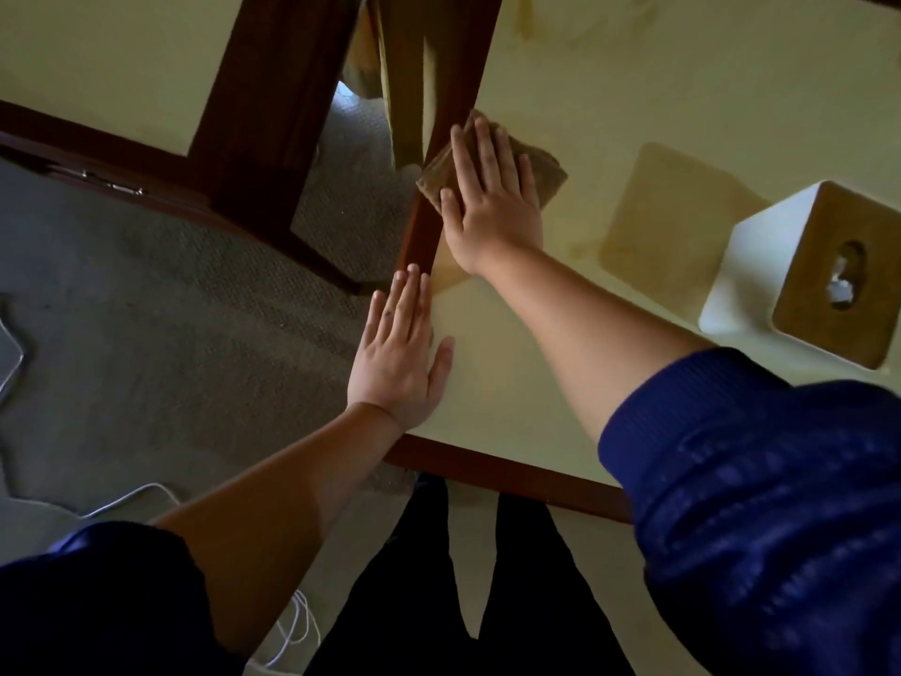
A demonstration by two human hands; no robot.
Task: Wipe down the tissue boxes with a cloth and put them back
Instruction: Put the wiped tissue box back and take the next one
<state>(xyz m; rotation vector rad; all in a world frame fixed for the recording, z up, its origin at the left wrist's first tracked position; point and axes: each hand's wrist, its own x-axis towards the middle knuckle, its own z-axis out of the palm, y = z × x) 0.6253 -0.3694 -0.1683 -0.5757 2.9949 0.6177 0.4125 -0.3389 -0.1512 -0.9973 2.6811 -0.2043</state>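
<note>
Tissue box (799, 275): white, wooden-topped, standing at the right of the table (560, 383), well apart from both hands. I note my right hand (492, 197) flat, fingers straight, pressing the folded brown cloth (548, 175) near the table's left edge. Left hand (402, 353) lies flat, holding nothing. I judge the cloth must be gathered firmly and carried to the box, whose base should be steadied during wiping.

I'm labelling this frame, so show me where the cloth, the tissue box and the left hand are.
cloth (546, 170), head view, bare right corner beside the fingers.
tissue box (751, 265), head view, white side wall.
left hand (397, 361), head view, back of the hand.
</note>
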